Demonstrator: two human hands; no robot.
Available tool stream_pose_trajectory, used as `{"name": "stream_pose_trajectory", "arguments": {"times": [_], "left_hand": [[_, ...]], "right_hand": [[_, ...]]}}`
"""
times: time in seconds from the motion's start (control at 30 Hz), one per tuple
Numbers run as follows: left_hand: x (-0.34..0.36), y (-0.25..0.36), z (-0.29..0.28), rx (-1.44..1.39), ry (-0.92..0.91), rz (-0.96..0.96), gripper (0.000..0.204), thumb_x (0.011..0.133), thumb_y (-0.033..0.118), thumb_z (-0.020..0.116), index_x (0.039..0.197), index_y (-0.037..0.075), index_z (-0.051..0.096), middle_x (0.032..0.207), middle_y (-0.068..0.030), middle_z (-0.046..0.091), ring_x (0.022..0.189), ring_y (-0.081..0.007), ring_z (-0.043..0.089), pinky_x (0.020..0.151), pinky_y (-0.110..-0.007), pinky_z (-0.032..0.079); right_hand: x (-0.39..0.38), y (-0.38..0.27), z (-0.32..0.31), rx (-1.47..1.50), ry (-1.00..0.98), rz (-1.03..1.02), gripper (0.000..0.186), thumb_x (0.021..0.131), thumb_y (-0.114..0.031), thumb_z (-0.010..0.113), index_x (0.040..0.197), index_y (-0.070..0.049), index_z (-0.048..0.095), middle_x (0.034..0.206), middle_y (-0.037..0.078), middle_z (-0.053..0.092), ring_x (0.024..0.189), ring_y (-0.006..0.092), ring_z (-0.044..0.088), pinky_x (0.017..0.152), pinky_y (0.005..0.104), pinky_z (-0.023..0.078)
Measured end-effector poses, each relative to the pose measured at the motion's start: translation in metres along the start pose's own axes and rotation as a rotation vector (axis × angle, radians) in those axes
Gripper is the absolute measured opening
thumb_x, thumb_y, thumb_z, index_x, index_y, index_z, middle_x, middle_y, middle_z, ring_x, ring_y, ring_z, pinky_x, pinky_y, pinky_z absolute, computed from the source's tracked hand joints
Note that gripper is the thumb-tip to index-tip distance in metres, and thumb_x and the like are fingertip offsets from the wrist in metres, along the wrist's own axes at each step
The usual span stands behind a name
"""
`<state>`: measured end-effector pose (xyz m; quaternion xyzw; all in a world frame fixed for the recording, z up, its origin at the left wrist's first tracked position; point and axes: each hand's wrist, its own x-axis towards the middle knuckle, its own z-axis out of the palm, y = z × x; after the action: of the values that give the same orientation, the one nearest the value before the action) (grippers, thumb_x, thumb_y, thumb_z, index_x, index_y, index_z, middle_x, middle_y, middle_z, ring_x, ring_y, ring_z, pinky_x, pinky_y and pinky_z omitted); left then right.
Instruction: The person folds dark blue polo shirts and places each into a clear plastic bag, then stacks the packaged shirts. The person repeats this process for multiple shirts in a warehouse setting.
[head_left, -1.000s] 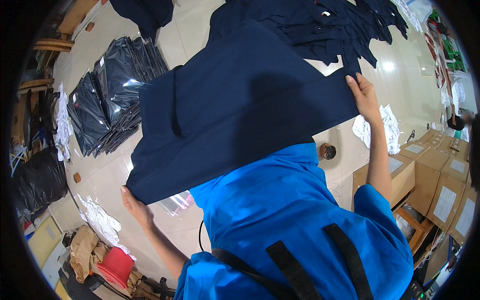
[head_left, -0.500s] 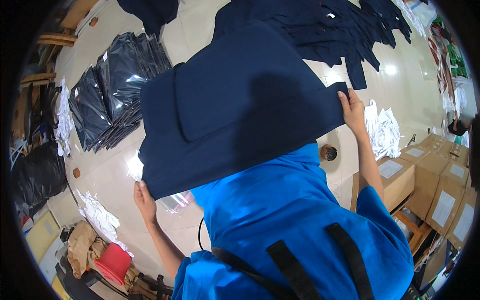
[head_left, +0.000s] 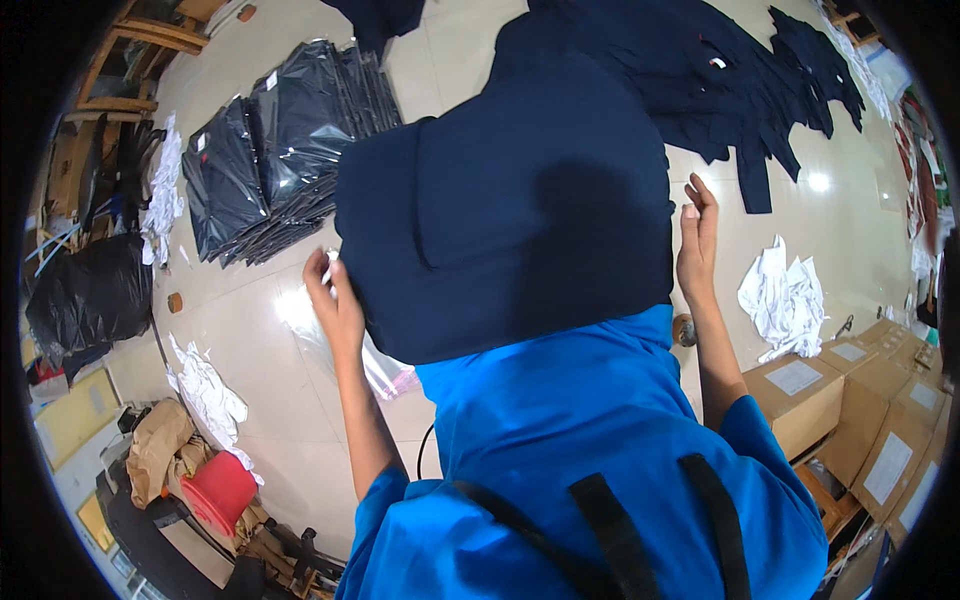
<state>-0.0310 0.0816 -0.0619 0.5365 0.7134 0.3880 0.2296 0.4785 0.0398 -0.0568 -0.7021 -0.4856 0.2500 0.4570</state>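
Note:
A folded dark navy garment (head_left: 480,290) lies spread in front of me, its near edge against my blue shirt. A raised fold runs down its left part, and a shadow falls on its right half. My left hand (head_left: 338,305) is beside the garment's left edge, thumb and fingers apart, with something small and white at the fingertips. Close to the right edge, my right hand (head_left: 698,245) is open, fingers pointing up and away from the cloth. What lies under the garment is hidden.
Dark garments in clear bags (head_left: 300,125) are stacked at the far left. Loose navy garments (head_left: 690,80) lie on the floor at the far right. White cloth (head_left: 785,300) and cardboard boxes (head_left: 795,400) are on the right. A red bucket (head_left: 220,492) stands at the lower left.
Both hands have let go of the garment's near corners and moved up along its sides. The near strip that they held stretched is now drawn in, so the garment looks narrower.

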Motion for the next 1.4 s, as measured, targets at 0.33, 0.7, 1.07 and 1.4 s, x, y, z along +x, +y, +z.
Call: {"name": "stream_pose_trajectory", "arguments": {"times": [0.33,0.7,1.07,1.4], "left_hand": [[0.189,0.039,0.072,-0.050,-0.642,-0.437,0.084,0.103,0.064,0.058,0.143,-0.010,0.062,0.138,-0.0264,0.067,0.131,-0.0352,0.063,0.112,-0.042,0.046],[0.241,0.035,0.072,-0.153,-0.398,-0.190,0.033,0.108,0.038,0.064,0.090,0.011,0.060,0.083,0.0051,0.054,0.080,-0.0081,0.047,0.072,-0.028,0.040],[0.038,0.211,0.029,0.053,-0.488,0.728,0.016,0.087,0.007,0.068,0.103,0.008,0.069,0.101,-0.0132,0.070,0.096,-0.0383,0.070,0.082,-0.047,0.057],[-0.061,0.139,0.056,0.088,-0.439,0.808,0.037,0.094,0.012,0.062,0.130,0.007,0.067,0.121,-0.0162,0.070,0.120,-0.0324,0.066,0.111,-0.046,0.048]], "right_hand": [[0.009,0.017,0.007,0.022,-0.049,0.102,0.063,0.114,-0.039,0.046,0.162,0.000,0.036,0.165,0.025,0.041,0.154,0.0376,0.040,0.125,0.0465,0.034],[0.043,-0.065,0.012,0.024,-0.002,-0.196,0.046,0.108,-0.021,0.059,0.148,0.002,0.052,0.149,0.022,0.058,0.141,0.0331,0.055,0.119,0.0485,0.043],[0.037,-0.199,0.097,0.271,-0.456,-0.510,0.109,0.069,-0.022,0.098,0.161,-0.003,0.042,0.159,0.020,0.048,0.137,0.0319,0.057,0.110,0.0434,0.049],[0.013,-0.125,0.120,0.634,-0.681,0.352,0.020,0.100,-0.008,0.073,0.117,0.000,0.066,0.103,0.006,0.071,0.086,0.0137,0.066,0.081,0.0274,0.055]]}}
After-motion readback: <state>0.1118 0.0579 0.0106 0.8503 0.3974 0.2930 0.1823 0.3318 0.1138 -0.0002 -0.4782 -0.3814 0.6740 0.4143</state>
